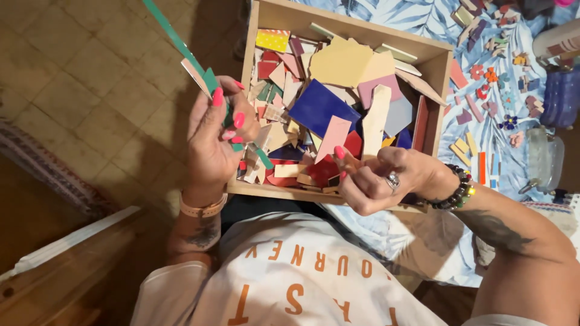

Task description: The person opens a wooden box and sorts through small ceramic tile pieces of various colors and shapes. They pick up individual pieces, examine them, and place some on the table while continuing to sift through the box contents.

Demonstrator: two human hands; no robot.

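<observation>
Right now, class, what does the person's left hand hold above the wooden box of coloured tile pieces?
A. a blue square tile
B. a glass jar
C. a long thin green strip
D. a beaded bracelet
C: the left hand grips a long thin green strip that sticks up and away past the wooden box of coloured tile pieces.

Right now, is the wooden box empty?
No, the wooden box is filled with many coloured tile pieces, in blue, yellow, pink and red.
</observation>
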